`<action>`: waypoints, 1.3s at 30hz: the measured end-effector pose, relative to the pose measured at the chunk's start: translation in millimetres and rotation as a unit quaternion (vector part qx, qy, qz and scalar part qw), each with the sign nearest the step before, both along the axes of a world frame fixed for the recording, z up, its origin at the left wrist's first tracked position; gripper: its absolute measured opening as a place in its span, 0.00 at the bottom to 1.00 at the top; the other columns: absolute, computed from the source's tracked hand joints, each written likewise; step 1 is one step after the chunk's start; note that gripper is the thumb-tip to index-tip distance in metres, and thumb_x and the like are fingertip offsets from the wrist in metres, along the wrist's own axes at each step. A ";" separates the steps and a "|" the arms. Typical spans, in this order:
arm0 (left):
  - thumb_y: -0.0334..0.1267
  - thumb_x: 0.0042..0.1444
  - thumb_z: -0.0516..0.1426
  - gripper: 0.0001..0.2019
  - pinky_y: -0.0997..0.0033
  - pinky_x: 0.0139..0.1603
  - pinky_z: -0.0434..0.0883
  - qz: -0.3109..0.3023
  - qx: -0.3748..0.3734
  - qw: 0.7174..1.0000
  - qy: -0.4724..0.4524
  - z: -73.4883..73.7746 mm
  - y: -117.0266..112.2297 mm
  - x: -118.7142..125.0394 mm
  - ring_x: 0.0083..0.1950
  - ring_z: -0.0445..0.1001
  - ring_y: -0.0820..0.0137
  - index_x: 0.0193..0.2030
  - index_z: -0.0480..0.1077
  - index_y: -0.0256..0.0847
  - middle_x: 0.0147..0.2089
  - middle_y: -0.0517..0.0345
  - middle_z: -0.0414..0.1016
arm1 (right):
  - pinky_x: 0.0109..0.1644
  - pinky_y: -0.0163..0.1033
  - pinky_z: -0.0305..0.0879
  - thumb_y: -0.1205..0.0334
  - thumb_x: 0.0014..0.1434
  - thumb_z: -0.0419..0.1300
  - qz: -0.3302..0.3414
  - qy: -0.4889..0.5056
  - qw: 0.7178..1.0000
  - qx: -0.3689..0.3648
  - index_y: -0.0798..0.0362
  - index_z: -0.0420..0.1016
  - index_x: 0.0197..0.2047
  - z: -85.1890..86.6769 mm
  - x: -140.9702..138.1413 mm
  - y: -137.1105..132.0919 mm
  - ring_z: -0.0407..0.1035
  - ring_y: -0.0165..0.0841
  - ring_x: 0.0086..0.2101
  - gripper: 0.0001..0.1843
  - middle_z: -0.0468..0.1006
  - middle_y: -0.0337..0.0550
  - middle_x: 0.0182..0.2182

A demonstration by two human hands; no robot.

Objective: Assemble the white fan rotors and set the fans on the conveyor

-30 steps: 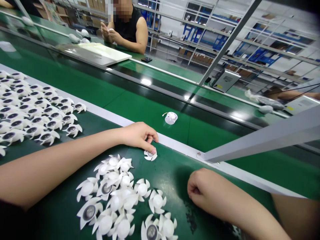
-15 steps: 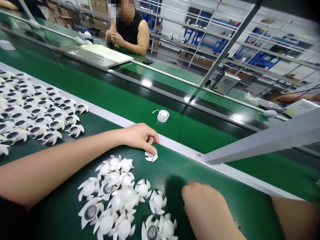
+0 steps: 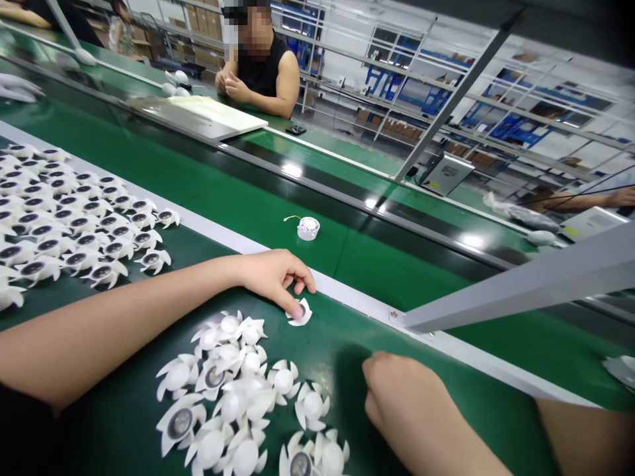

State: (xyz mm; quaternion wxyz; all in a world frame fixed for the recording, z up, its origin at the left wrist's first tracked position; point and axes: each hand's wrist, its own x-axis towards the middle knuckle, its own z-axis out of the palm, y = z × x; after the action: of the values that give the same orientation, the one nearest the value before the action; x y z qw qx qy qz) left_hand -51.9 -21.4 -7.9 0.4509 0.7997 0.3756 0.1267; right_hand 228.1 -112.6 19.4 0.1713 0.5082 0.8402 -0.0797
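Observation:
My left hand (image 3: pixel 278 277) reaches in from the left, its thumb tip resting on the hub of a small white fan impeller (image 3: pixel 306 313) lying on the green worktop. Its other fingers are bent and stand apart from the impeller, near the pale rail. Lower right, my right hand (image 3: pixel 404 390) is closed with its back toward me; its fingertips, and anything in them, are hidden. Between my arms lies a loose pile of white impellers (image 3: pixel 243 396), some hub-down, others showing a grey ring inside. Beyond the rail, a round white housing (image 3: pixel 308 229) with a thin yellow wire sits on the green belt.
Rows of impellers (image 3: pixel 74 225) cover the left worktop. A pale rail (image 3: pixel 367 304) edges the belt, and a slanted grey post (image 3: pixel 496 284) rises from it at right. Across the belt, a person (image 3: pixel 278 73) sits behind a white board (image 3: pixel 223 119).
The round housing has shifted left along the belt. Under my left thumb, the impeller has tilted slightly while that hand stays nearly in place. My right hand has barely moved.

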 end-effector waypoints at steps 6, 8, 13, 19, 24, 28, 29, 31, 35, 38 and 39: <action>0.46 0.45 0.71 0.20 0.74 0.35 0.68 -0.088 0.049 0.993 -0.055 9.5 -6.6 4.5 0.35 0.71 0.71 0.46 0.81 0.45 0.39 0.55 0.79 | 0.30 0.35 0.52 0.75 0.52 0.55 0.012 0.106 0.994 -0.004 0.53 0.70 0.29 16.2 2.7 13.9 0.67 0.30 0.28 0.08 0.74 0.39 0.29; 0.44 0.48 0.70 0.17 0.73 0.36 0.69 -0.105 0.049 0.991 -0.067 11.4 -12.4 12.2 0.36 0.72 0.70 0.45 0.81 0.45 0.39 0.55 0.79 | 0.32 0.35 0.54 0.74 0.53 0.55 0.008 0.190 0.982 -0.011 0.52 0.69 0.29 14.7 2.3 17.0 0.64 0.28 0.28 0.07 0.72 0.36 0.28; 0.44 0.49 0.69 0.15 0.74 0.35 0.68 -0.088 0.063 0.993 -0.055 6.4 -21.4 26.8 0.35 0.72 0.72 0.44 0.81 0.46 0.40 0.58 0.81 | 0.32 0.32 0.57 0.74 0.52 0.55 -0.003 0.342 0.938 -0.050 0.52 0.70 0.30 -0.7 -6.5 21.1 0.64 0.27 0.27 0.08 0.71 0.35 0.27; 0.32 0.46 0.66 0.17 0.76 0.40 0.69 -0.091 0.069 0.990 -0.083 -2.2 -22.0 28.7 0.39 0.75 0.72 0.45 0.79 0.45 0.40 0.63 0.80 | 0.32 0.32 0.61 0.70 0.56 0.56 -0.003 0.440 0.896 -0.049 0.52 0.72 0.31 -16.6 -25.5 27.2 0.65 0.27 0.27 0.06 0.72 0.36 0.28; 0.32 0.43 0.67 0.24 0.74 0.43 0.71 -0.072 0.019 0.993 -0.097 -7.0 -19.1 28.7 0.40 0.76 0.71 0.50 0.74 0.45 0.42 0.63 0.80 | 0.31 0.33 0.58 0.71 0.56 0.58 0.035 0.396 0.918 0.003 0.52 0.72 0.29 -23.3 -33.5 28.1 0.64 0.28 0.27 0.06 0.70 0.37 0.27; 0.33 0.43 0.68 0.25 0.72 0.43 0.71 -0.078 -0.003 0.992 -0.103 -7.5 -17.6 27.8 0.40 0.76 0.71 0.51 0.72 0.44 0.43 0.62 0.81 | 0.31 0.34 0.58 0.71 0.57 0.58 0.075 0.358 0.928 0.071 0.53 0.72 0.30 -29.0 -38.6 23.6 0.66 0.29 0.28 0.06 0.72 0.38 0.28; 0.33 0.43 0.68 0.25 0.72 0.44 0.71 -0.080 -0.001 0.992 -0.102 -7.0 -17.4 27.5 0.40 0.76 0.71 0.50 0.72 0.44 0.43 0.62 0.81 | 0.32 0.34 0.59 0.70 0.57 0.58 0.082 0.350 0.929 0.093 0.53 0.73 0.31 -30.3 -40.0 22.4 0.67 0.30 0.28 0.05 0.73 0.39 0.29; 0.34 0.44 0.68 0.24 0.72 0.43 0.70 -0.083 0.005 0.992 -0.098 -6.1 -17.3 27.0 0.40 0.75 0.71 0.50 0.72 0.44 0.42 0.63 0.81 | 0.32 0.35 0.59 0.70 0.57 0.59 0.095 0.331 0.929 0.132 0.54 0.74 0.32 -32.0 -42.3 20.5 0.69 0.31 0.29 0.04 0.75 0.40 0.29; 0.33 0.43 0.69 0.23 0.72 0.43 0.71 -0.082 0.008 0.992 -0.096 -6.1 -17.4 26.9 0.40 0.75 0.71 0.49 0.72 0.44 0.42 0.63 0.80 | 0.31 0.36 0.59 0.70 0.57 0.59 0.117 0.292 0.930 0.190 0.54 0.75 0.31 -30.7 -42.8 18.7 0.70 0.33 0.28 0.05 0.75 0.40 0.29; 0.33 0.42 0.69 0.23 0.72 0.43 0.72 -0.074 0.000 0.991 -0.107 -8.3 -17.6 27.4 0.41 0.76 0.71 0.48 0.73 0.44 0.41 0.62 0.80 | 0.30 0.37 0.59 0.70 0.58 0.58 0.152 0.273 0.926 0.213 0.55 0.75 0.31 -28.4 -42.0 15.1 0.70 0.33 0.27 0.06 0.75 0.40 0.28; 0.33 0.42 0.69 0.23 0.72 0.43 0.72 -0.073 -0.003 0.991 -0.110 -9.1 -17.6 27.5 0.42 0.76 0.70 0.48 0.73 0.44 0.41 0.62 0.80 | 0.30 0.37 0.59 0.71 0.58 0.58 0.169 0.264 0.923 0.222 0.55 0.76 0.32 -28.0 -42.5 12.7 0.70 0.33 0.27 0.06 0.74 0.40 0.27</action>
State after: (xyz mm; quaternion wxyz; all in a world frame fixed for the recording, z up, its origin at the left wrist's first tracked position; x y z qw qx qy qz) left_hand -24.3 -39.0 -17.0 0.4996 0.8050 0.2649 0.1795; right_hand 185.6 -99.8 -8.6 -0.1631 0.3443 0.9246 0.0073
